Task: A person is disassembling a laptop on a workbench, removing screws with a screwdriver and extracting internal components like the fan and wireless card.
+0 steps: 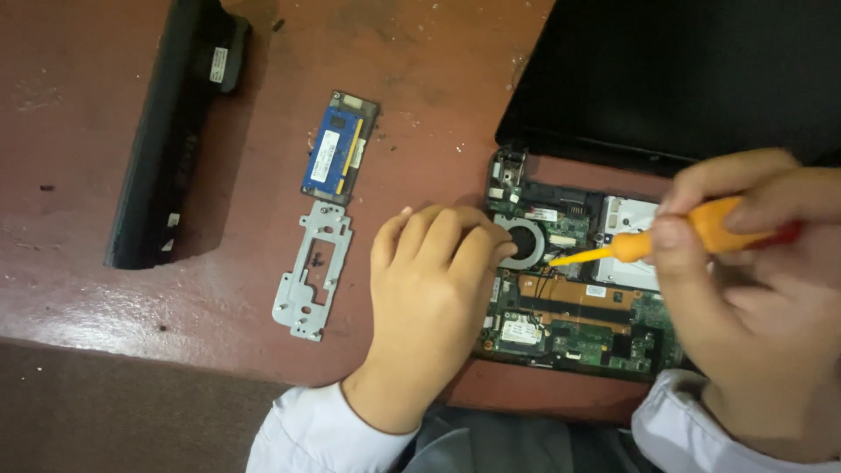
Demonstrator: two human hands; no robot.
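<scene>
An opened laptop (569,324) lies on the reddish table, its green circuit board and round black fan (526,238) exposed. My left hand (429,280) rests with curled fingers on the laptop's left edge, fingertips touching the fan. My right hand (753,289) grips an orange-handled screwdriver (692,232). Its yellow shaft points left, with the tip on the board just right of the fan.
A blue memory module (337,151) lies on the table left of the laptop, with a silver metal bracket (313,267) below it. A long black battery pack (171,123) sits at the far left. The dark laptop lid (683,70) fills the top right. The table's front edge runs along the bottom left.
</scene>
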